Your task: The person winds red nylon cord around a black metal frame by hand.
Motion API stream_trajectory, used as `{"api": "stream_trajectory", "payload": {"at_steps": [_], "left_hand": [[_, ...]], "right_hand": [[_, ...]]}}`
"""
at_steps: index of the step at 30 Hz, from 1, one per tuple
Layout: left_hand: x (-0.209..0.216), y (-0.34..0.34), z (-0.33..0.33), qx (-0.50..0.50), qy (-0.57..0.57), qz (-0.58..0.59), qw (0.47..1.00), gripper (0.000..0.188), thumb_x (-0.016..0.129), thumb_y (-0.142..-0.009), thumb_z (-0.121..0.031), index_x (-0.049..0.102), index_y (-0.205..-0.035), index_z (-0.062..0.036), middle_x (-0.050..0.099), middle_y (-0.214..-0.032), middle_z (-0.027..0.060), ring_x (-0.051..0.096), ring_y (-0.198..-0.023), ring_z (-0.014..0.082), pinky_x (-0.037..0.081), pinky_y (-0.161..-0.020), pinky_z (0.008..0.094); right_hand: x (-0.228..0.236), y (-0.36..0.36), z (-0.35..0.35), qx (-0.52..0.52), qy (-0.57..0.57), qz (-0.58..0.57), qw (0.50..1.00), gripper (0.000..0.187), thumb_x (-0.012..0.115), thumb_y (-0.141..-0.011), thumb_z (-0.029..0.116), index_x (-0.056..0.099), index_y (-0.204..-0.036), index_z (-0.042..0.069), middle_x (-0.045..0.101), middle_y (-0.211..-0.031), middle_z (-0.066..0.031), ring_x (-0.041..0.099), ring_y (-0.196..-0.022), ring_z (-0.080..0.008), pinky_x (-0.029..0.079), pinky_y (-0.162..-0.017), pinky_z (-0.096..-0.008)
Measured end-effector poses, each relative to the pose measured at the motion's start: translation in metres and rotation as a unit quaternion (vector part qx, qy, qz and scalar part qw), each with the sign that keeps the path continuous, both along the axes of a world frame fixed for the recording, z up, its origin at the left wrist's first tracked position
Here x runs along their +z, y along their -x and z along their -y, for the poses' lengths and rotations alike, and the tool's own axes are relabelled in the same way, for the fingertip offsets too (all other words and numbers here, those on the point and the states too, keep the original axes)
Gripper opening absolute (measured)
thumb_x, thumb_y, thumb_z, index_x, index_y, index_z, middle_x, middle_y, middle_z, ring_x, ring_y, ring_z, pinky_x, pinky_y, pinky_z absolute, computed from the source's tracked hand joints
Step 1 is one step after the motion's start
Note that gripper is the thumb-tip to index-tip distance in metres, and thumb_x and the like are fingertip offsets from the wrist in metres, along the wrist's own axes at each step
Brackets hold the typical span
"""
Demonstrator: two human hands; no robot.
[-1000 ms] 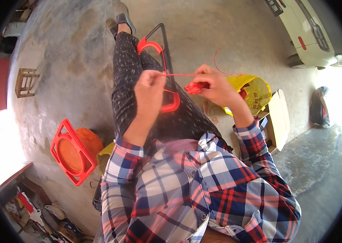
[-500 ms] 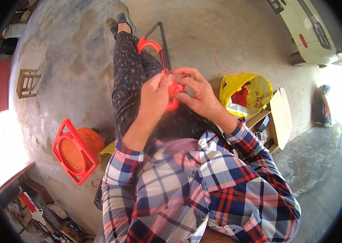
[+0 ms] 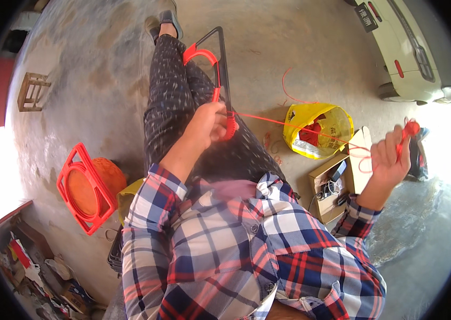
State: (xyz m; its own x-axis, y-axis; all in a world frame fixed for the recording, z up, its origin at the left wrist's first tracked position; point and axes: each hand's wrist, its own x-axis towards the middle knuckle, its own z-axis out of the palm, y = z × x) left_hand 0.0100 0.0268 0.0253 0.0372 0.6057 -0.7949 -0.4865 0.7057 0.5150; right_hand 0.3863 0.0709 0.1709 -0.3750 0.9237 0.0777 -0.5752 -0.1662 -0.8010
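Over my lap, my left hand is closed around a red plastic frame with a curved rim and a black bent bar along its far side. A thin red cord stretches taut from beside that hand toward the right, passing above the yellow bag. At its other end my right hand is closed on a small red cord bundle, raised out to my right side. A loose loop of cord hangs beside its fingers. Motion blurs the right fingers slightly.
On the floor to the right stand a yellow bag with red material inside and an open cardboard box. A red-framed orange reel is at left, near a small wooden stool. A parked vehicle stands far right.
My right hand has swung away from my left, out to the right, taking the cord bundle and drawing the red cord into a long line. My left hand stays at the red frame.
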Motion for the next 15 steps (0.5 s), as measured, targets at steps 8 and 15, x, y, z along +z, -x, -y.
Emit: {"api": "stream_trajectory", "payload": {"at_steps": [8, 15], "left_hand": [[-0.020, 0.015, 0.012, -0.023, -0.049, 0.062, 0.997, 0.013, 0.053, -0.081, -0.012, 0.055, -0.093, -0.0113, 0.066, -0.087, 0.0110, 0.061, -0.058, 0.0159, 0.044, -0.051, 0.0281], [0.025, -0.024, 0.044, -0.168, -0.429, -0.414, 0.785, 0.024, 0.068, -0.084, -0.013, 0.062, -0.104, -0.0008, 0.064, -0.091, 0.0042, 0.060, -0.077, 0.0160, 0.049, -0.071, 0.0287]], "right_hand": [[-0.092, -0.024, 0.003, -0.175, 0.173, 0.267, 0.932, 0.029, 0.051, -0.099, 0.033, 0.056, -0.095, 0.005, 0.034, -0.055, 0.0075, 0.026, -0.042, -0.0032, 0.021, -0.041, -0.0214], [-0.126, 0.114, 0.037, 0.038, 0.259, 0.158, 0.952, 0.037, 0.054, -0.095, 0.042, 0.063, -0.097, 0.006, 0.057, -0.072, 0.0010, 0.051, -0.062, -0.0097, 0.040, -0.057, -0.0226]]}}
